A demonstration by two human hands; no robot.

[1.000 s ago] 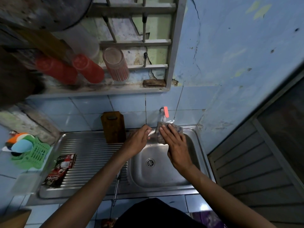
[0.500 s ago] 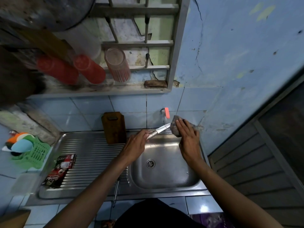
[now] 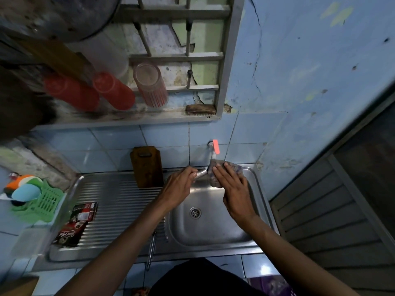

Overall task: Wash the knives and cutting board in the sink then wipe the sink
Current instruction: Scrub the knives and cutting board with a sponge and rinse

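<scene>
My left hand (image 3: 178, 189) gripping the knife (image 3: 201, 173) handle over the sink's (image 3: 213, 233) back edge, my right hand (image 3: 232, 189) pressing the sponge (image 3: 215, 167) around its blade under the tap (image 3: 213, 149), cutting board (image 3: 147, 167) upright at the drainboard's rear edge.

basin (image 3: 213, 229) open below, tap (image 3: 212, 151) close above

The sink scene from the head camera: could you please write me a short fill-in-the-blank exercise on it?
1. The left hand grips a ____ by its handle.
2. The right hand presses a scrubbing pad over the ____ basin.
3. The wooden cutting board stands ____ of the hands.
4. The green basket sits at the far ____.

Missing words: knife; sink; left; left
</scene>
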